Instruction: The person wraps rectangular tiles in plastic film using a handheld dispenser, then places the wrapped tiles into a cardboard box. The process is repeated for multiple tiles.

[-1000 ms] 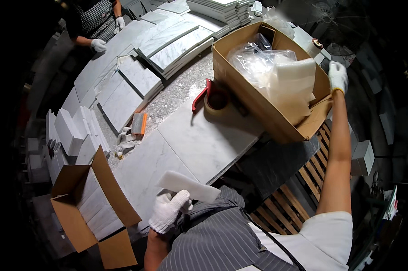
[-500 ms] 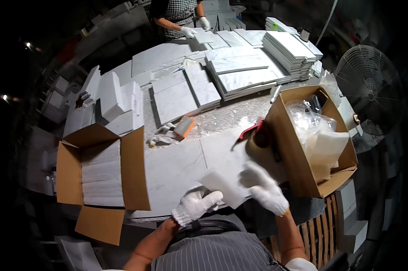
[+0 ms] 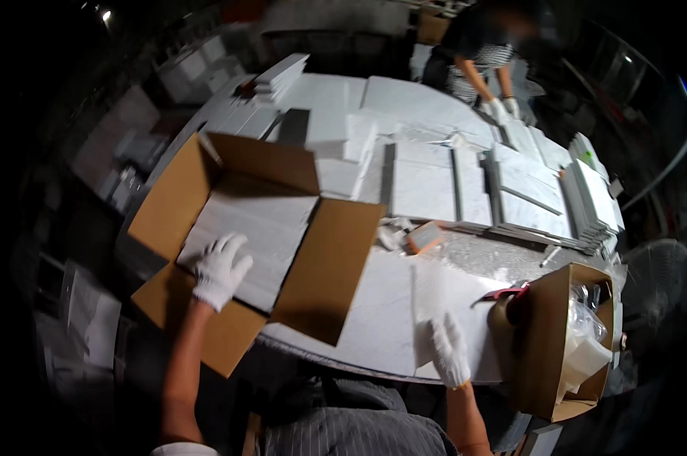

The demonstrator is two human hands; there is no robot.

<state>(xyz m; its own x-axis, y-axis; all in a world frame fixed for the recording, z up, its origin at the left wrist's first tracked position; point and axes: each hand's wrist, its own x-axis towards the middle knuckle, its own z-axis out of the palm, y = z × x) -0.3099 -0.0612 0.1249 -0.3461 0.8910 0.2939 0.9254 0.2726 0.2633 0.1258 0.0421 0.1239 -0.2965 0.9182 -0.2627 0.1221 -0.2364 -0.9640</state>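
My left hand (image 3: 222,272), in a white knitted glove, rests over the layer of white pieces (image 3: 263,232) inside an open cardboard box (image 3: 336,266). Its fingers are apart and grip nothing. In front of me, at the table's near edge, my gloved right hand (image 3: 450,351) holds a thin, translucent white foam sheet (image 3: 434,292). The sheet stands up from the fingers over pale marble-like slabs (image 3: 343,323) and is slightly blurred. How the fingers close on it is partly hidden.
A second cardboard box (image 3: 545,349) with clear plastic and white sheets stands right, beside a red-handled tape dispenser (image 3: 509,292). An orange-and-grey block (image 3: 425,237) lies mid-table. Stacked tiles (image 3: 423,182) sit beyond. A co-worker's gloved hands (image 3: 503,110) touch tiles at the far right.
My left hand has let go of the white sheet and moved left into the box. The sheet is now at my right hand. The view has swung left.
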